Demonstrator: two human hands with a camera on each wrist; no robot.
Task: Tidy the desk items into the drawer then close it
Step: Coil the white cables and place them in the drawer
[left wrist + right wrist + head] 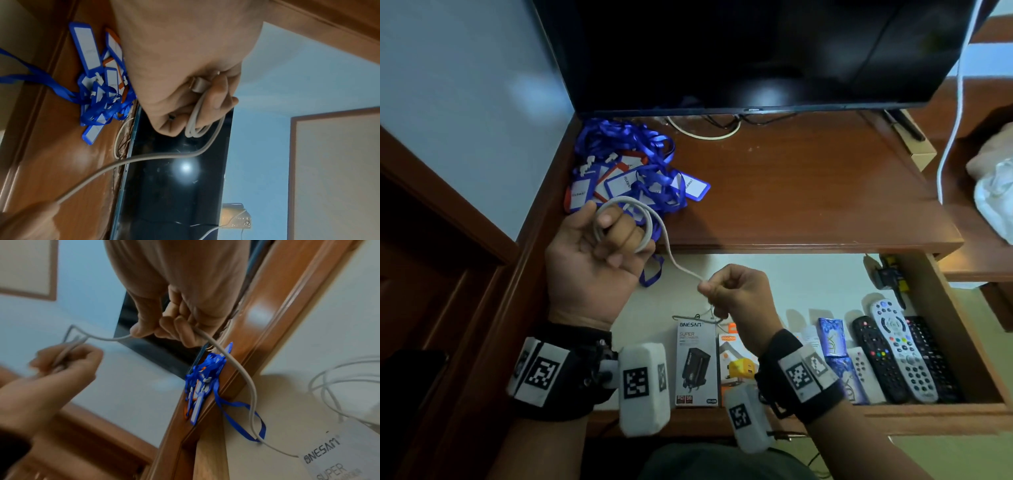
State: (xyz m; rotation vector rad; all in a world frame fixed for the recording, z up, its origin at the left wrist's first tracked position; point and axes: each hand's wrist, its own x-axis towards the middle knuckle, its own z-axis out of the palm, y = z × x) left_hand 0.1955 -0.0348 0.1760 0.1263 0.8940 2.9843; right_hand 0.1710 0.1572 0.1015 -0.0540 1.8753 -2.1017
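Observation:
A white cable (650, 224) is looped round the fingers of my left hand (599, 253), which holds it above the desk's front left corner. The left wrist view shows the cable (197, 107) coiled in the curled fingers with its plug end under the thumb. My right hand (732, 291) pinches the same cable's free run over the open drawer (962, 329); in the right wrist view the cable (236, 363) trails down from that hand's fingers (180, 331) into the drawer. A pile of blue lanyards with badge holders (633, 168) lies on the desk behind my left hand.
The drawer holds a ONESAM charger box (697, 363), an orange charger box (736, 363), blue packets (835, 346) and several remote controls (900, 353). A dark television (739, 54) stands at the back of the desk (808, 192). A white cord (955, 113) hangs at the right.

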